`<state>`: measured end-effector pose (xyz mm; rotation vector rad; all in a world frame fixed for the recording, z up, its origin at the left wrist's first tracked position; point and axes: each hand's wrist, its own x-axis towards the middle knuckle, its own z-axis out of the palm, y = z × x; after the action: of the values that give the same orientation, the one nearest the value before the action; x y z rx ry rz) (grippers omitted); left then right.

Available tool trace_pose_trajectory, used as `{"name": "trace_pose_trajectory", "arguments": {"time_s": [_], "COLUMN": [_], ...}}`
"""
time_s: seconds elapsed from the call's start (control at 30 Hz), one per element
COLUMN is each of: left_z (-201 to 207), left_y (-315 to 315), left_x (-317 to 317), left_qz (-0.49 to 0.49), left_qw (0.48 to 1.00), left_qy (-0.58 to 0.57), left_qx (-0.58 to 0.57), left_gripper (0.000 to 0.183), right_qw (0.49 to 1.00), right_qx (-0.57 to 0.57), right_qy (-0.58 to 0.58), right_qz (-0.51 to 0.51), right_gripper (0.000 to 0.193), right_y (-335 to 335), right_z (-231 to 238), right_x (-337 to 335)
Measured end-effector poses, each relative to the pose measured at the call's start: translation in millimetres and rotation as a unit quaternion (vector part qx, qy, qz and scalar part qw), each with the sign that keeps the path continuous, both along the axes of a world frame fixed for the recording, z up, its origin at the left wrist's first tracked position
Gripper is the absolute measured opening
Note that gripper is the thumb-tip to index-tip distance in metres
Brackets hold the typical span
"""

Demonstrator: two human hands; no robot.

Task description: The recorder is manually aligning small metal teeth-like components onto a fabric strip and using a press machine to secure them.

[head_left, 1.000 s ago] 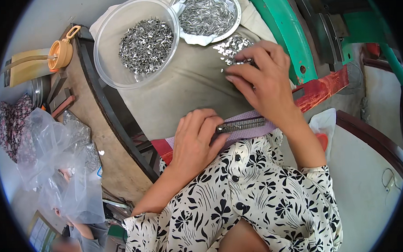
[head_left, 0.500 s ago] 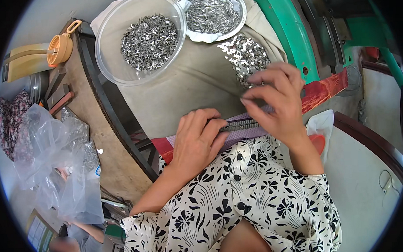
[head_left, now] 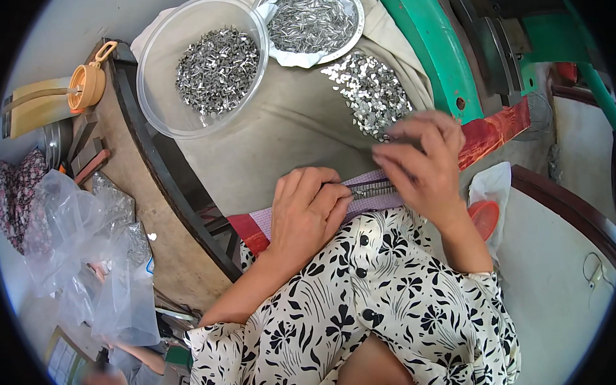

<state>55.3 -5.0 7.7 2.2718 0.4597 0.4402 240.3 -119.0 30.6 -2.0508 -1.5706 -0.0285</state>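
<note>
A narrow row of small metal pieces (head_left: 374, 189) lies across a purple checked cloth (head_left: 383, 202) at the near edge of the work surface, in front of my body. My left hand (head_left: 305, 209) rests over the left end of this row, its fingers bent, with the thumb and forefinger closed on it. Above the right end, my right hand (head_left: 429, 162) is raised, thumb and forefinger drawn together; motion blurs the fingertips, and whatever they hold cannot be made out. Just beyond the right fingers is a loose pile of shiny metal flakes (head_left: 371, 95).
A clear plastic bowl (head_left: 143, 89) of small metal parts stands at the far left, beside a round dish (head_left: 360, 28) of slim metal pieces. A green machine frame (head_left: 428, 46) borders the right. Plastic bags (head_left: 86, 248) and an orange container (head_left: 87, 85) lie leftward. A person (head_left: 134, 375) sits lower left.
My right hand has come slightly down, and its fingers have drawn closer together. The left hand stays on the row. The whole view has shifted a little.
</note>
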Motion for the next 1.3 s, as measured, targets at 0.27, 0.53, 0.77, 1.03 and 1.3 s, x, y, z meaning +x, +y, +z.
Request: {"name": "trace_pose_trajectory", "arguments": {"time_s": [0.27, 0.53, 0.77, 1.03, 1.3], "left_z": [3.6, 2.9, 4.9, 3.7, 14.0], "left_y": [-1.9, 0.8, 0.6, -3.0, 2.9], "left_x": [-1.3, -4.3, 1.2, 18.1, 22.6], "left_qz": [0.008, -0.028, -0.027, -0.07, -0.02], "left_qw": [0.999, 0.999, 0.999, 0.997, 0.999], "left_qy": [0.016, 0.023, 0.018, 0.012, 0.028], "left_qx": [-0.031, -0.014, -0.011, 0.021, -0.007], "left_gripper": [0.028, 0.031, 0.03, 0.023, 0.024], "right_qw": [0.998, 0.998, 0.999, 0.998, 0.999], "right_qx": [-0.037, -0.043, 0.036, -0.034, -0.019], "right_qy": [-0.013, 0.029, 0.009, 0.051, -0.012], "right_qz": [0.049, 0.042, 0.026, 0.012, 0.036], "right_gripper": [0.013, 0.014, 0.018, 0.02, 0.021], "right_y": [49.1, 44.2, -3.4, -35.2, 27.7], "right_z": [-1.7, -2.7, 5.3, -3.6, -0.9], "right_x": [14.8, 12.0, 1.5, -12.3, 15.9]}}
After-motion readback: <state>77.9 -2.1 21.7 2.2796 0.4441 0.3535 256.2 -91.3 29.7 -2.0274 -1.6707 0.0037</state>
